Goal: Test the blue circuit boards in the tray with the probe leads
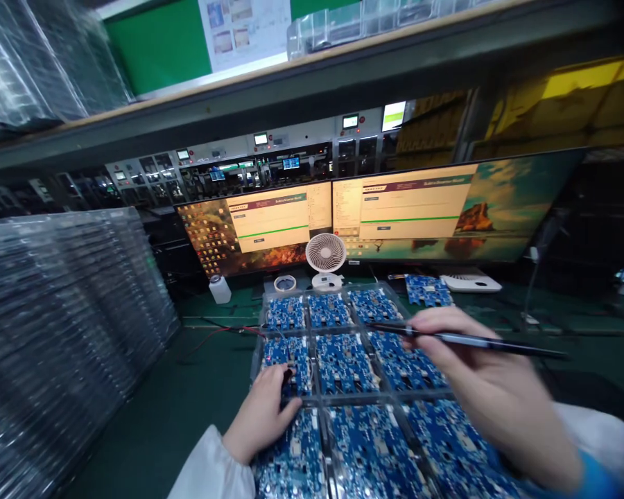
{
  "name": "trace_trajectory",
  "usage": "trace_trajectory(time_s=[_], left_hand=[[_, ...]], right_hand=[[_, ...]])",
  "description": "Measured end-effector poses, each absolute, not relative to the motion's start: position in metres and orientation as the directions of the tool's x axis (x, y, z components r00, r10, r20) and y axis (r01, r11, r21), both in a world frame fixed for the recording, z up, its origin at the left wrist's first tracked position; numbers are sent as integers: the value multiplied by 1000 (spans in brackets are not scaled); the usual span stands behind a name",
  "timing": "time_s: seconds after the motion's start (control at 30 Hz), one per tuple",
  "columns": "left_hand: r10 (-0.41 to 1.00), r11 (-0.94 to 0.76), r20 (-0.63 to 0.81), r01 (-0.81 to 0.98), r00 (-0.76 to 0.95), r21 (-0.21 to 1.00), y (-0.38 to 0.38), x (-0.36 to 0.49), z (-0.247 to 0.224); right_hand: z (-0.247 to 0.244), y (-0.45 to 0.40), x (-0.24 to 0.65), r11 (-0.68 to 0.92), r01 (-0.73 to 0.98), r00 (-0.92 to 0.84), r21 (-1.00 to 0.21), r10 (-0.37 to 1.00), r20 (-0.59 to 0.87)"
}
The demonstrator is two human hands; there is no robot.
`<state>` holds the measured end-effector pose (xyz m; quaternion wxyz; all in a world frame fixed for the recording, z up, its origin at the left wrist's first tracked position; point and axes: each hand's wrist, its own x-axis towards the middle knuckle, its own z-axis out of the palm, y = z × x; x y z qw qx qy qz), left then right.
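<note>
Blue circuit boards [343, 360] in clear tray [312, 398], left hand [263, 416] fingertips pressed on one, right hand [499, 395] clamped on black pen [473, 339]

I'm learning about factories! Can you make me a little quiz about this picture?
1. True or false: the right hand holds a thin dark pen-like tool.
2. What does the left hand touch? A) fan B) blue circuit board C) bottle
3. Fill in: the small white fan stands in front of two ____.

Key: 1 true; 2 B; 3 monitors.
</note>
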<state>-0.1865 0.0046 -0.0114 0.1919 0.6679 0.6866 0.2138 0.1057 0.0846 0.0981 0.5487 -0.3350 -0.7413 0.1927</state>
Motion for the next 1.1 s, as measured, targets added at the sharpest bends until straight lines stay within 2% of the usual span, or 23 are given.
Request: trace_trajectory(time_s=[0.13, 0.4, 1.1], left_hand=[[999, 19, 24, 856, -37, 516, 3, -184, -15], [1000, 21, 6, 877, -28, 480, 7, -178, -11], [1000, -18, 31, 874, 4, 485, 8, -177, -19]], right_hand=[[63, 116, 36, 559, 156, -354, -814, 801, 482], [-22, 142, -50, 414, 114, -499, -903, 810, 308], [-36, 145, -55, 408, 154, -558, -900, 788, 262]])
